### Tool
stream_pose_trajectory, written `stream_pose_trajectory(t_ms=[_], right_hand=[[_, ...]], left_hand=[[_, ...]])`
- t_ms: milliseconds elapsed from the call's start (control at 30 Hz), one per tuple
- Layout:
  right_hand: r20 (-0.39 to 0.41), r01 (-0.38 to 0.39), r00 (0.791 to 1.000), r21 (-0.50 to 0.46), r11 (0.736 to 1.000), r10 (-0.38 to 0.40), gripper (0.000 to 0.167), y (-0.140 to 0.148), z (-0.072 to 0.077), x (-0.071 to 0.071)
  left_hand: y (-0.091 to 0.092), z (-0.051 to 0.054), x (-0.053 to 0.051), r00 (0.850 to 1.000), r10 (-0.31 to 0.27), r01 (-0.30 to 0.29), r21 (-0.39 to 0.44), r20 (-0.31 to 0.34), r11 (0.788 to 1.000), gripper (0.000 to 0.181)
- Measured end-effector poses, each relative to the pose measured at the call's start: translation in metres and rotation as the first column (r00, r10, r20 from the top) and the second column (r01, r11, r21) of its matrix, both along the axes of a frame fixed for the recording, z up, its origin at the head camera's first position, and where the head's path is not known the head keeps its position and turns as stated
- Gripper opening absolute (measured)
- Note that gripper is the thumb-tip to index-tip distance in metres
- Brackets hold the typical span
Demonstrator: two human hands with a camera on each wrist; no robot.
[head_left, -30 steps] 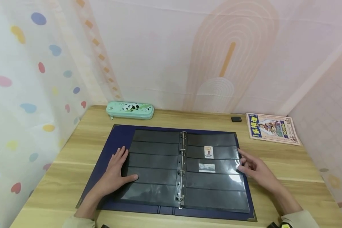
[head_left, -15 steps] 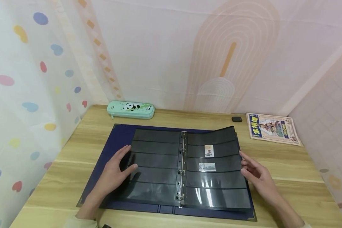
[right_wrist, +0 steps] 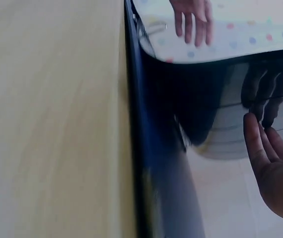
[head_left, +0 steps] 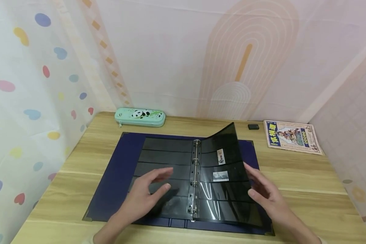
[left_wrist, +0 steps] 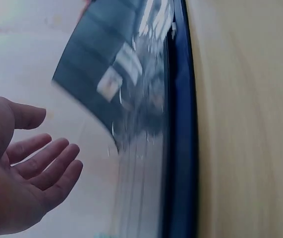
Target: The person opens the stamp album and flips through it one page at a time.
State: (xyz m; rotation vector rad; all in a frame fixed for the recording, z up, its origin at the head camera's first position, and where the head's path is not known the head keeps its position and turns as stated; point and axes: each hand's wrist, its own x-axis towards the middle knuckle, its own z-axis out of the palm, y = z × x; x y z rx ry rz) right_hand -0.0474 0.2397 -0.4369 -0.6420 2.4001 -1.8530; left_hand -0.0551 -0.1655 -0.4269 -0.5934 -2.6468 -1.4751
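A dark blue ring binder (head_left: 105,189) lies open, with black pocket sheets on its rings. The right-hand sheet (head_left: 228,195) is lifted and bends up toward the left. It carries two small stamps, a tall one (head_left: 221,157) and a wide grey one (head_left: 221,176). My right hand (head_left: 269,195) is at this sheet's outer edge, its fingers spread and touching the underside, which mirrors them in the right wrist view. Over the left-hand sheet (head_left: 167,156) hovers my left hand (head_left: 144,193), fingers loosely bent and holding nothing.
At the back left of the wooden table (head_left: 305,179) lies a mint panda pencil case (head_left: 140,117). A small black object (head_left: 253,126) and an illustrated booklet (head_left: 292,137) are at the back right. Patterned curtains (head_left: 177,67) stand behind the table.
The right-hand sheet has risen from lying flat and tilts leftward, with my right hand following it. My left hand has moved right, from the left sheet's outer edge toward its middle.
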Motion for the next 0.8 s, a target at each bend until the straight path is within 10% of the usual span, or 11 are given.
stream_pose_trajectory(t_ms=[267,533,800], right_hand=[[-0.119,-0.222,0.968,-0.005,0.975,0.220,0.065,-0.032,-0.001,-0.006],[-0.077,-0.333,0.938,0.070,0.940,0.338,0.071,-0.058,-0.001,-0.005],[-0.083,-0.401,0.914,-0.025,0.916,0.398,0.073,-0.064,-0.004,-0.002]], left_hand=[[0.044,0.005,0.006,0.967,-0.232,0.217,0.133,0.104,0.967,0.058],[0.068,0.012,0.010,0.870,-0.293,0.221,0.219,0.396,0.950,0.090],[0.068,0.007,0.010,0.924,-0.152,0.056,0.269,0.351,0.962,0.102]])
